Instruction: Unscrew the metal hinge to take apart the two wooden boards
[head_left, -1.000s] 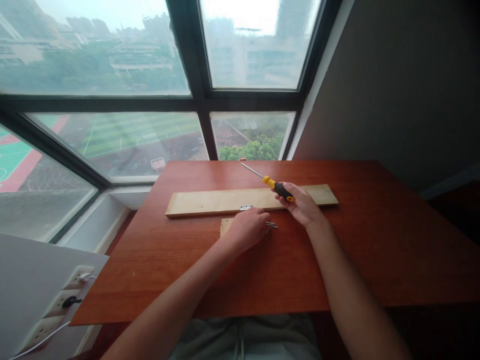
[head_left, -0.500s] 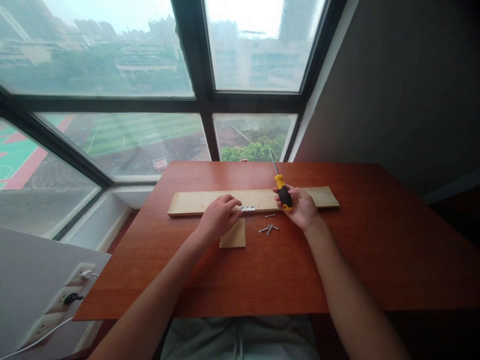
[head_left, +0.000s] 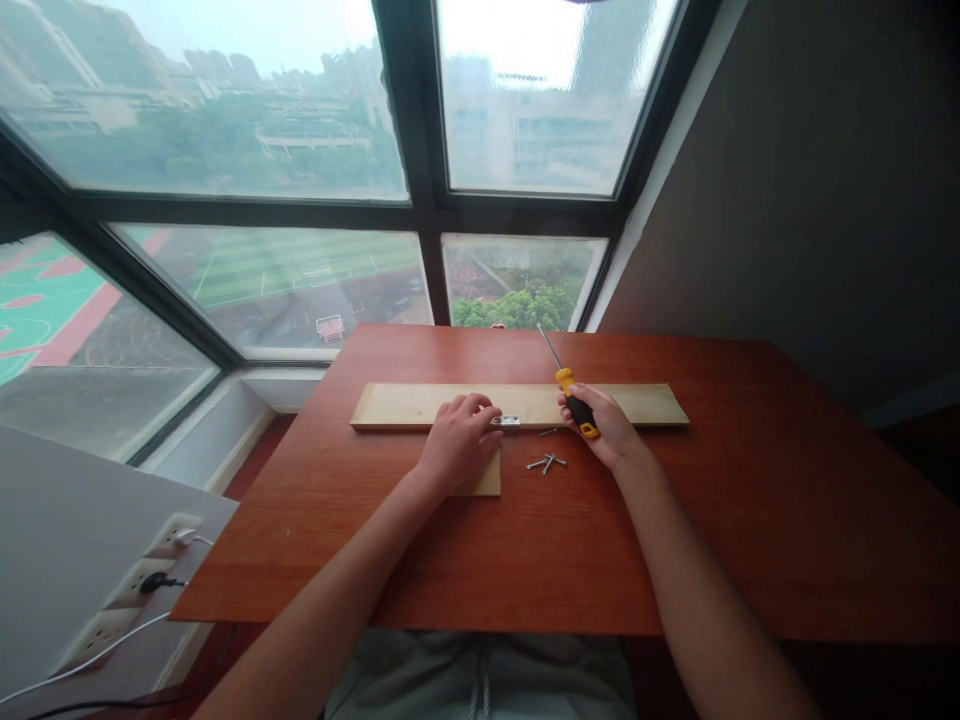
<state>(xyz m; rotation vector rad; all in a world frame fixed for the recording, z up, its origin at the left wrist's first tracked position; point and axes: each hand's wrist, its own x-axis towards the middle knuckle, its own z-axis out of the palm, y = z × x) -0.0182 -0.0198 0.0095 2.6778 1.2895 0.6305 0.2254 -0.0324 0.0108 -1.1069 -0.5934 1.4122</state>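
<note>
A long pale wooden board [head_left: 409,405] lies across the table. At its near edge is a small metal hinge [head_left: 508,421], its left end covered by the fingers of my left hand [head_left: 463,440], which are bent and closed on it. Under that hand lies a small square wood piece [head_left: 484,480], partly hidden. My right hand [head_left: 606,425] is wrapped round a yellow and black screwdriver [head_left: 577,405], its shaft pointing up and away, clear of the hinge. Several screws [head_left: 547,463] lie in a small heap between my hands, with one more screw [head_left: 550,431] close to the board's edge.
The reddish-brown table [head_left: 570,560] stands against a dark-framed window [head_left: 427,215]. Wall sockets [head_left: 142,580] with plugs and cables are at the lower left. A grey wall [head_left: 810,180] rises on the right.
The camera view has shifted slightly, so the scene sits further right. My right hand has lowered the screwdriver a little and tilted it more to the left. My left hand stays at the hinge.
</note>
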